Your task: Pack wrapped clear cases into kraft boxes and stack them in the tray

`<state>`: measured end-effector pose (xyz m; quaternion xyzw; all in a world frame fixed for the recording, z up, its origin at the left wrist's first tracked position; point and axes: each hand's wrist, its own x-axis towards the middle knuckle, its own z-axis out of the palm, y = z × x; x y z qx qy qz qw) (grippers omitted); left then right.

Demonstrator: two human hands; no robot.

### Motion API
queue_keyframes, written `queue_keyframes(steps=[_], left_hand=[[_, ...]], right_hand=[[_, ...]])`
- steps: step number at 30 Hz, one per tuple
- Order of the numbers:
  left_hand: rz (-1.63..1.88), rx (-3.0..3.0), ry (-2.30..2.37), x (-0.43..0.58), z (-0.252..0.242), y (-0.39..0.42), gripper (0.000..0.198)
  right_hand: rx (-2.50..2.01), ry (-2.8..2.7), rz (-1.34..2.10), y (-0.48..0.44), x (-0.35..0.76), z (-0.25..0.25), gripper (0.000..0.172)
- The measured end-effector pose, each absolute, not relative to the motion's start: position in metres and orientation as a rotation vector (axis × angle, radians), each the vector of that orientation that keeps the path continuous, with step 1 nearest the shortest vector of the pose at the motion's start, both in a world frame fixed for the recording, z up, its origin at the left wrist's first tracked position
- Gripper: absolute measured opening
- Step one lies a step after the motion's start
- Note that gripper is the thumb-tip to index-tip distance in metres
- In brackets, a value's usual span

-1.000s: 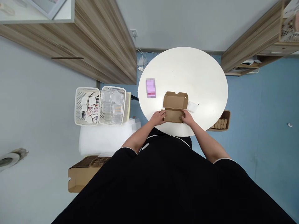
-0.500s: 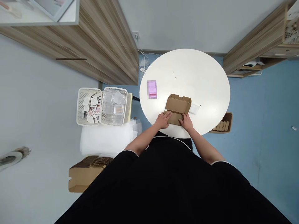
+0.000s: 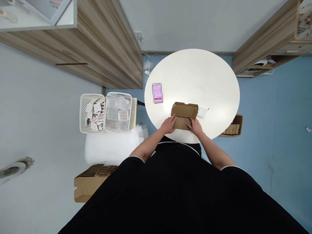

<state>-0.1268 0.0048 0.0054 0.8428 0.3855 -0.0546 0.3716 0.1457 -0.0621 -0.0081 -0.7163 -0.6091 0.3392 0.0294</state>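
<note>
**Left grip:** your left grip (image 3: 168, 125) is clamped on the left end of the brown cardboard mailer box (image 3: 181, 123), its fingers curled over the near edge.

**Right grip:** your right grip (image 3: 195, 126) is clamped on the box's right end, its fingers pinched against the corner.

**Box:** it sits on the near edge of the round white bench (image 3: 207, 74), between your hands. Its lid (image 3: 184, 110) is folded over the base but stands tilted, not yet pressed flat, with a notched edge facing away from you.

**Beside the box:** a small white packet (image 3: 202, 112) lies just past the right end. Farther left, a pink-and-lilac packet (image 3: 157, 93) lies on the bench, its printing blurred.

**Left of the bench:** a white basket of printed cards (image 3: 92, 113) stands against a white basket of clear plastic trays (image 3: 118, 112). A white foam sheet (image 3: 109, 146) lies nearer you, with a large cardboard carton (image 3: 90, 185) beyond it.

**Right of the bench:** an open carton of flat brown mailers (image 3: 232, 128) stands on the blue floor (image 3: 273, 97).

**Your arms:** black short sleeves (image 3: 136, 162) with white trim end above both forearms.
</note>
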Motion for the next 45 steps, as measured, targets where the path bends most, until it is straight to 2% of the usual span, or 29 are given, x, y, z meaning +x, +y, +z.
queue_keyframes(steps=[3,8,12,14,17,24,30,34,38,45], left_hand=[[-0.180,2.164,0.965,-0.125,0.000,0.004,0.108],[-0.161,2.160,1.063,-0.116,-0.012,0.001,0.075],[-0.190,2.155,1.204,-0.107,-0.014,-0.003,0.077],[-0.249,2.148,1.254,-0.104,-0.009,-0.004,0.071],[-0.318,2.160,1.250,-0.104,0.000,-0.004,0.061],[-0.347,2.258,1.148,-0.103,0.005,0.001,0.081],[-0.378,2.250,1.190,-0.100,0.001,0.000,0.077],[-0.327,2.211,1.185,-0.100,0.003,0.000,0.073],[-0.359,2.217,1.173,-0.098,0.007,0.000,0.077],[-0.400,2.204,1.222,-0.094,0.010,-0.007,0.076]], right_hand=[[-2.210,-1.889,1.060,-0.061,0.146,-0.008,0.058],[-2.211,-1.865,1.081,-0.058,0.143,-0.010,0.058],[-2.185,-1.808,1.120,-0.057,0.143,-0.012,0.055],[-2.148,-1.780,1.159,-0.056,0.145,-0.012,0.053],[-2.046,-1.753,1.226,-0.057,0.149,-0.013,0.060],[-1.958,-1.674,1.237,-0.062,0.152,-0.013,0.072],[-2.190,-1.334,1.131,-0.074,0.126,-0.002,0.066],[-2.400,-0.963,1.312,-0.075,0.110,0.009,0.059],[-2.523,-1.052,1.434,-0.059,0.107,0.021,0.042],[-2.784,-1.265,1.348,-0.041,0.104,0.028,0.029]])
